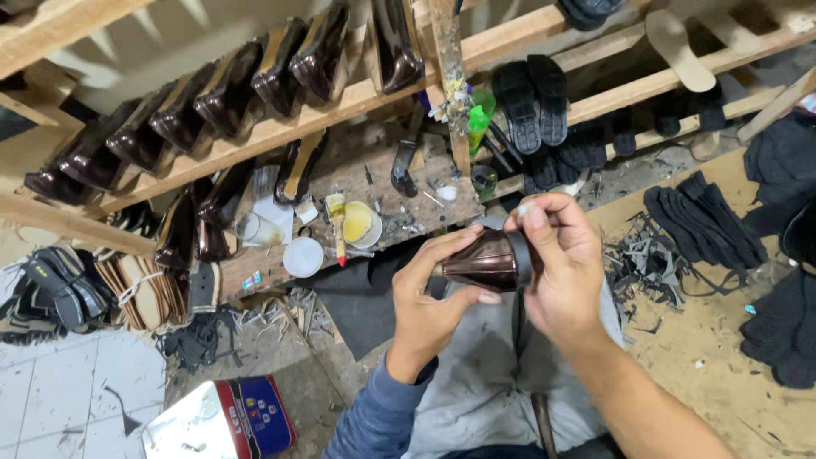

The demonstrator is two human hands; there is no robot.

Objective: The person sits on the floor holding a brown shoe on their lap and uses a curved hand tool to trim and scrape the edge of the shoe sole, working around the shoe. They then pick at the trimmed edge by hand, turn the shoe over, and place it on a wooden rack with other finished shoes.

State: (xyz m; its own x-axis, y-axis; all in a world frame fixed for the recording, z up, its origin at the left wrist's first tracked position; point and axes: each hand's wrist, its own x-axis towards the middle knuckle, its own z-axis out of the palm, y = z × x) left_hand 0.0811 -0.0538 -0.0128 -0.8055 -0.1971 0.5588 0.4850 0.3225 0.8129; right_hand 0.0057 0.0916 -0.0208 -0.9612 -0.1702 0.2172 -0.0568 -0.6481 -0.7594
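The fingers [466, 246] of the left hand [429, 297] are wrapped around the toe end of a glossy dark-brown shoe upper [484, 261], thumb pressed along its underside. The fingers of the right hand [557, 263] are clamped on the opposite, open end, where a black band or collar [522, 259] circles the piece; thumb and forefinger pinch at its top edge. Both hands carry the upper in mid-air, above the person's lap and the grey cloth [493, 382] spread there, near the centre of the scene.

Status, as a judgement: the upper appears formed and finished in surface, but no sole is visible on it. The piece is at an intermediate stage, with fitting or checking of the black collar in hand; whether the collar is bonded cannot be told.

Outward from the hands: on the far tabletop [357, 183] lie a glue brush [337, 223], a yellow bowl [359, 223] and a white lid [303, 257]. Far left, a wooden rack [280, 127] bears a row of similar brown uppers [225, 93], which suggests a batch, part of it already at the same stage. Far right, black soles [534, 98] stand on the shelves, unattached. Scraps [642, 259] litter the floor at right. Near left stands a square tin [225, 421].
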